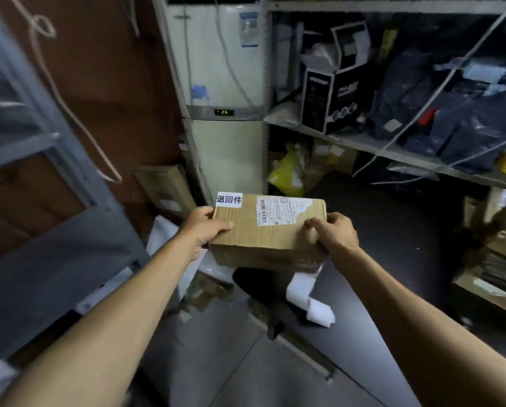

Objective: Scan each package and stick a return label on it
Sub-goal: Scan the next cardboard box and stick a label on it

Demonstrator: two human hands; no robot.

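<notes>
Both hands carry the cardboard box in mid-air at the centre of the view, above a dark bench and a loose curl of white label paper at about 5 o'clock from the box; the left hand clamps the box's left end, thumb lying over the top face and fingers hidden beneath; the right hand has its fingers curled round the near right corner, knuckles up, and the white strip seems to trail down from under that hand, though I cannot tell whether it is actually held.

A white return sticker with bold black characters sits at the box's 11 o'clock corner; part of it overhangs the far edge, so it looks only partly pressed down; the shipping label with its barcode lies at about 1 o'clock on the top face, its right side torn.

The likeliest fault, as I judge it: the overhanging sticker catches on something or peels away when the box is set down, because its free edge has nothing to bond to; pressing it flat or folding it over the edge would cure that. The torn shipping label might also lift further under the right thumb. The box could tip toward the left hand if the corner grip on the right slackens, since that hand holds little surface. The trailing paper may snag on the bench edge.
</notes>
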